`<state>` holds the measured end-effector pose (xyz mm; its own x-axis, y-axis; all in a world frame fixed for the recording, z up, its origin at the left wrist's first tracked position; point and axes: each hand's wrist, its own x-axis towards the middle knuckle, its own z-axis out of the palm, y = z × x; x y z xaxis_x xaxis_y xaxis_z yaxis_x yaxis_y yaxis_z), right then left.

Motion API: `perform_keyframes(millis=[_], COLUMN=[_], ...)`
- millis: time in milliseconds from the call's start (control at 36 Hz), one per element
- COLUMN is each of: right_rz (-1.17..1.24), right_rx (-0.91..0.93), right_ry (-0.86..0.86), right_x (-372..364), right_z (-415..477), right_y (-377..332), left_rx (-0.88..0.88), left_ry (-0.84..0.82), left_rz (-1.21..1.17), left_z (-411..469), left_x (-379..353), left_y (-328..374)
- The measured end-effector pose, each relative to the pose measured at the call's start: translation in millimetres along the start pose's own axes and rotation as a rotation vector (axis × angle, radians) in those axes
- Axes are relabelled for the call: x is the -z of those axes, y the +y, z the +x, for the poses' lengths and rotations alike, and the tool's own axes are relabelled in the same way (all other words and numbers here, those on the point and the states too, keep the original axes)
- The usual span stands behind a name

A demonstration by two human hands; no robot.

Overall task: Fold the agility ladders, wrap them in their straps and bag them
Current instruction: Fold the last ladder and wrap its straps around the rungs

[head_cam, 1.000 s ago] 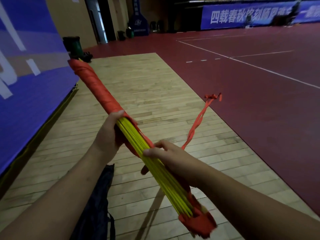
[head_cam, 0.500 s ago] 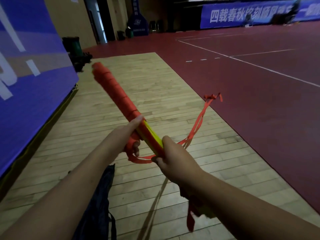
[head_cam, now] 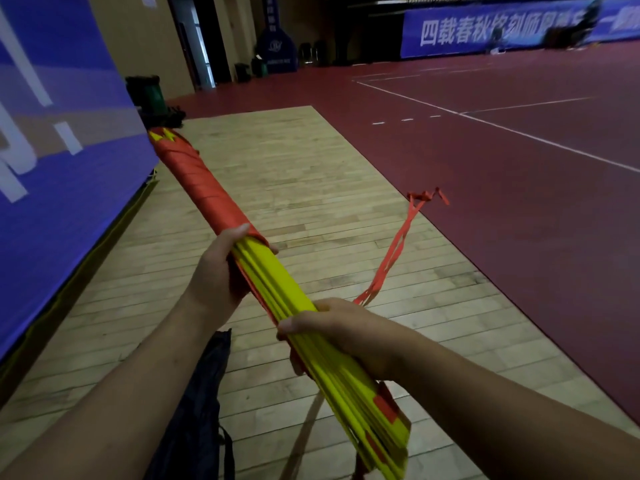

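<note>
Head view shows both hands holding one long bundle up in the air, above the wooden floor [head_cam: 311, 188]. The bundle is the folded ladder [head_cam: 277, 285], a stack of flat yellow bars lying tight together, so the folding looks done. The far half of the stack is covered by the red strap [head_cam: 204, 188], wound round and round it, with a bit of yellow poking out at the far tip. The near half is bare yellow, with only small red bits at the near end, so I think the wrapping is about half done. The left hand [head_cam: 221, 271] grips the bundle right where the red wrap ends, with thumb and fingers curled round it. The right hand [head_cam: 346, 334] grips the yellow bars closer to the person, fingers curled round the stack. A loose strap tail [head_cam: 394, 251] runs from just behind the right hand out over the floor to a small knot at its end. I cannot tell if the right hand also pinches this tail. What is left, I think, is to wind the tail over the bare yellow part, fix it, and then put the bundle away. A dark bag [head_cam: 201, 393] lies on the wooden floor under the arms, partly hidden by the left arm. The ladder is not in it, and I cannot see inside it. Far off by the blue wall [head_cam: 69, 150] stands a green bin [head_cam: 149, 95]; what it holds is too far away to see.
</note>
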<state>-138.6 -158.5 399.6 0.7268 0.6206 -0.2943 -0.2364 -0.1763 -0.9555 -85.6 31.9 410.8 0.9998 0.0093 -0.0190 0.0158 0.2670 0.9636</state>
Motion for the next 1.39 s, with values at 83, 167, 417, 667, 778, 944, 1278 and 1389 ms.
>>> perform_keyframes(millis=[83,167,417,667,778,944,1278,1389], right_rz=[-0.074,-0.287,-0.815,-0.423,-0.095,0.008,-0.589,-0.888], right_rx=[0.049,0.133,0.144,0.106,-0.059,0.050,0.192,0.215], right_ry=[0.092,0.253,0.597,0.367,0.086,0.079,0.481,0.588], right_x=[1,-2,-15,-9,3,-18,7,-1], right_z=[-3,0,7,7,2,-2,-3,-1], right_y=[-4,-2,13,9,0,-8,-2,7], left_rx=[0.025,0.123,0.184,-0.034,-0.103,-0.095,0.140,0.087], left_ry=[-0.043,-0.064,-0.028,-0.056,-0.189,-0.081,-0.243,-0.212], left_rz=[-0.018,0.075,0.528,0.220,0.190,0.127,0.456,0.359], left_z=[0,1,4,0,-4,-3,-3,-5], left_x=[1,1,-11,3,4,-2,2,-14], left_y=[4,8,-13,-10,-4,-3,2,-6])
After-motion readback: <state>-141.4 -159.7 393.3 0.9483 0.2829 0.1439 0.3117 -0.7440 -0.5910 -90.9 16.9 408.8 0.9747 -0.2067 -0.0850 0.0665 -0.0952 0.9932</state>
